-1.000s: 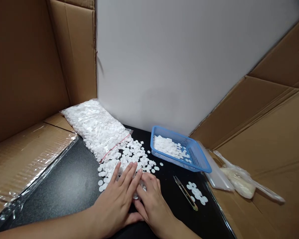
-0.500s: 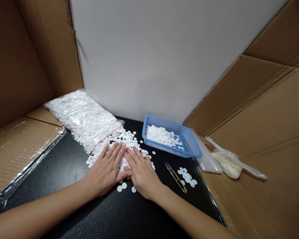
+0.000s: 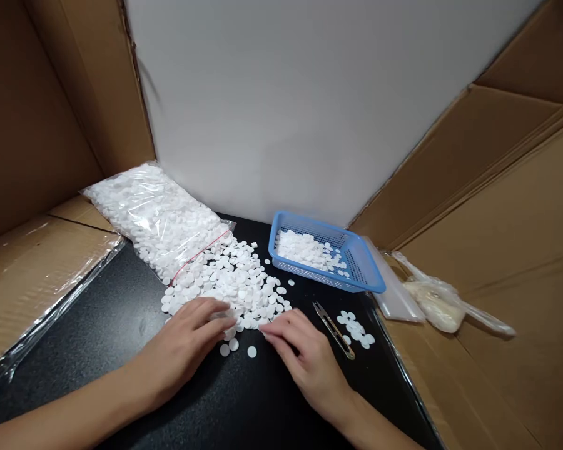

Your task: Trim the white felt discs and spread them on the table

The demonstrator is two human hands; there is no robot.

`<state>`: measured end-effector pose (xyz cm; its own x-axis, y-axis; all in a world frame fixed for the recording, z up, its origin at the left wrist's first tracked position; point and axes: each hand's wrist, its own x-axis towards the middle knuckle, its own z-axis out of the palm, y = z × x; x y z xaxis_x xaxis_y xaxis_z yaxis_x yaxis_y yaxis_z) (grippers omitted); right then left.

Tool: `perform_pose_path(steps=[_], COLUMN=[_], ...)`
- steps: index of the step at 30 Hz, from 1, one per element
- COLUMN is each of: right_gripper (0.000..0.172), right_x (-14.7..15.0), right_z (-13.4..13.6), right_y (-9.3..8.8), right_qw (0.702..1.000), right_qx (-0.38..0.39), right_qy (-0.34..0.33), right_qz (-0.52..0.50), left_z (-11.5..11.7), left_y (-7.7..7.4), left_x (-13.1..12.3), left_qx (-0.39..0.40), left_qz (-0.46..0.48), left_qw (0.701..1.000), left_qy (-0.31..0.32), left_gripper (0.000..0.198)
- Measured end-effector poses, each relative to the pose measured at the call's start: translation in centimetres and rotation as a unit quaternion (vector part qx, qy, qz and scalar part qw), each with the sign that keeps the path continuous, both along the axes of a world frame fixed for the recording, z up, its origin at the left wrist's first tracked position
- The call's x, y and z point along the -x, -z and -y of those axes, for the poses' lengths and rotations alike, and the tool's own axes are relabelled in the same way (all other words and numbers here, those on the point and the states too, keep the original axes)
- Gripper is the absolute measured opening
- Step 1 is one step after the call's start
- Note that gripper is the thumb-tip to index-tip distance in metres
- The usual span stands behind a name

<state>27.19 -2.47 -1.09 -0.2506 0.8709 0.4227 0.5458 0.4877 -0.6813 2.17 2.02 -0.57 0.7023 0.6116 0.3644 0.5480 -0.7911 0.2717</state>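
Observation:
A loose pile of small white discs [image 3: 229,281] lies on the black tabletop [image 3: 122,325], spilled from a clear zip bag of discs [image 3: 154,219]. My left hand [image 3: 187,344] rests at the pile's near edge, fingers pressed together with the thumb, pinching a white disc. My right hand [image 3: 304,353] is beside it, its fingertips closed in a pinch on a disc at the pile's near right edge. Two stray discs [image 3: 237,348] lie between my hands.
A blue mesh basket [image 3: 356,275] holding discs stands at the back right. Metal snips [image 3: 334,329] and a small cluster of discs [image 3: 355,329] lie right of my right hand. Clear bags [image 3: 431,300] rest on the cardboard at right. Cardboard walls surround the table.
Both hands have drawn back from lying flat on the pile to its near edge and closed into pinches. The pile now shows spread out.

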Motion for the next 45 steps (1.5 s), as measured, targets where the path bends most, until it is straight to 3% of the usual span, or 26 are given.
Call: perform_pose_path(steps=[3, 7, 12, 15, 19, 24, 30, 36, 40, 45], right_gripper=[0.019, 0.019, 0.007, 0.007, 0.013, 0.012, 0.016, 0.017, 0.015, 0.013], right_x=[0.2, 0.9, 1.5, 1.8, 2.6, 3.6, 3.6, 2.3, 1.7, 1.4], right_z=[1.4, 1.3, 1.2, 1.5, 0.9, -0.2, -0.2, 0.7, 0.9, 0.8], right_y=[0.6, 1.0, 0.3, -0.1, -0.4, -0.1, -0.3, -1.8, -1.7, -1.5], right_qw=[0.999, 0.996, 0.99, 0.984, 0.987, 0.99, 0.992, 0.956, 0.947, 0.928], right_qx=[0.033, 0.067, 0.128, 0.161, 0.15, 0.125, 0.122, 0.293, 0.316, 0.36], right_qy=[-0.024, -0.03, -0.041, -0.072, -0.048, -0.018, -0.027, 0.026, 0.053, 0.038], right_qz=[0.012, 0.049, 0.041, 0.02, 0.014, 0.066, 0.029, -0.005, -0.028, -0.086], left_z=[1.1, 1.2, 0.8, 0.7, 0.4, 0.2, 0.4, 0.6, 0.8, 0.8], left_y=[0.2, 0.4, -0.1, -0.3, -0.4, -0.7, -0.5, -0.3, -0.3, -0.7], left_x=[0.4, 0.2, -0.3, -0.4, -0.3, -0.3, -0.2, -0.5, -0.7, -0.7], left_qx=[0.068, 0.122, 0.189, 0.243, 0.284, 0.264, 0.215, 0.122, 0.077, 0.114], left_qz=[0.008, -0.009, -0.012, -0.01, 0.012, 0.03, 0.047, 0.009, -0.019, 0.006], left_qw=[0.998, 0.992, 0.981, 0.969, 0.958, 0.964, 0.975, 0.992, 0.996, 0.993], left_qy=[-0.003, -0.029, -0.047, -0.04, -0.039, -0.022, 0.036, 0.042, 0.03, 0.022], left_gripper=[0.023, 0.015, 0.012, 0.003, 0.004, 0.013, 0.015, 0.015, 0.02, 0.021])
